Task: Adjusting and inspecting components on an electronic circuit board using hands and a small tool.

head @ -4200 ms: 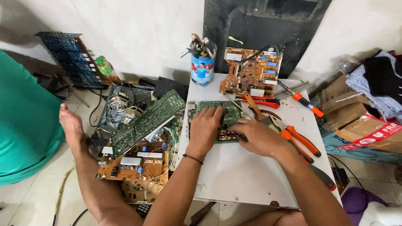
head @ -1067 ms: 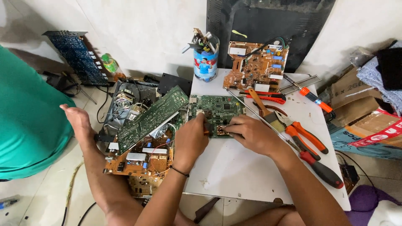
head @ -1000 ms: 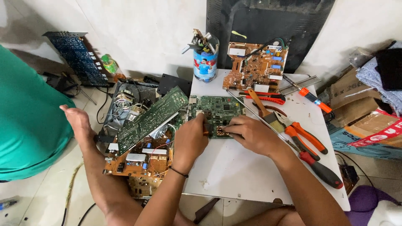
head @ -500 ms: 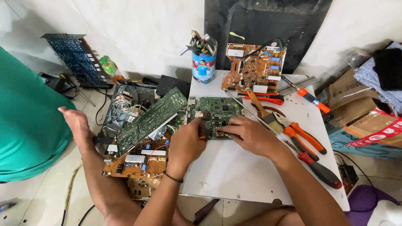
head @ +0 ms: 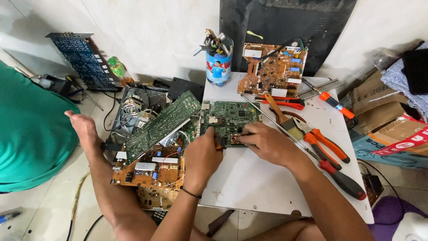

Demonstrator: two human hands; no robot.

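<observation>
A green circuit board (head: 229, 117) lies on the white table (head: 263, 187), in front of me. Both hands meet at its near edge. My left hand (head: 203, 154) is closed, its fingertips pinching a small dark part on that edge. My right hand (head: 266, 143) is curled beside it, with thumb and fingers pressed on the same spot of the board. The part under the fingertips is mostly hidden.
A brown circuit board (head: 273, 71) and a can of tools (head: 218, 64) stand at the table's back. Orange-handled pliers (head: 327, 145), a brush (head: 285, 120), a red knife (head: 281, 101) and screwdrivers (head: 343, 180) lie on the right. Stacked boards (head: 156, 129) sit left, beside a bare leg (head: 96, 160) and a person in teal (head: 31, 134).
My left hand lay flat on the green board four seconds ago; it now pinches at the near edge. Over the last second both hands have stayed there.
</observation>
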